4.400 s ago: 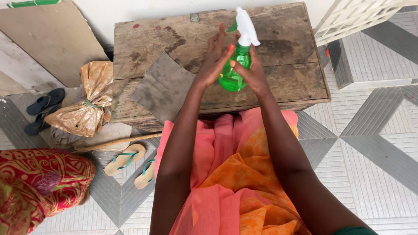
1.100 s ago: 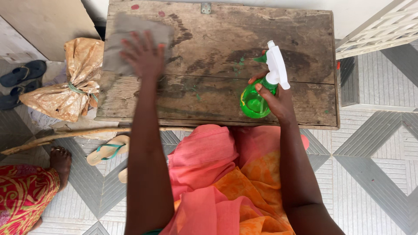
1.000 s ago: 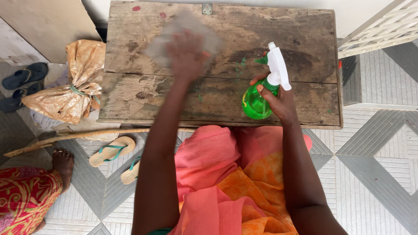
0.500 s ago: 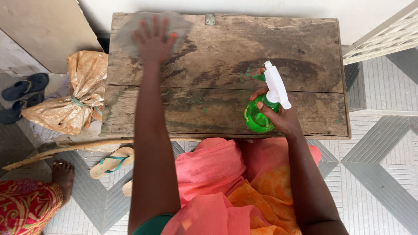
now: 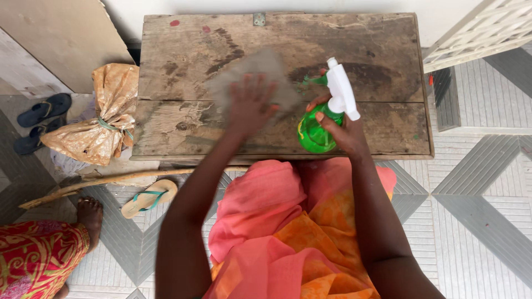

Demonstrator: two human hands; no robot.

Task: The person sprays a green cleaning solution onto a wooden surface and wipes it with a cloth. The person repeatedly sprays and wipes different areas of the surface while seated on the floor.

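Note:
My left hand lies flat, fingers spread, on a grey cloth pressed against the top of a worn wooden table; both are blurred by motion. My right hand grips a green spray bottle with a white trigger head, held upright near the table's front edge, right of the cloth. Dark damp patches show on the wood around the cloth.
A tied brown plastic bag sits left of the table. A stick, a sandal and dark slippers lie on the tiled floor. Another person's foot is at lower left. A white lattice panel stands at upper right.
My left hand has swept the cloth from the table's far left corner toward the middle, after earlier passes across the top. The right hand keeps the spray bottle near the front edge.

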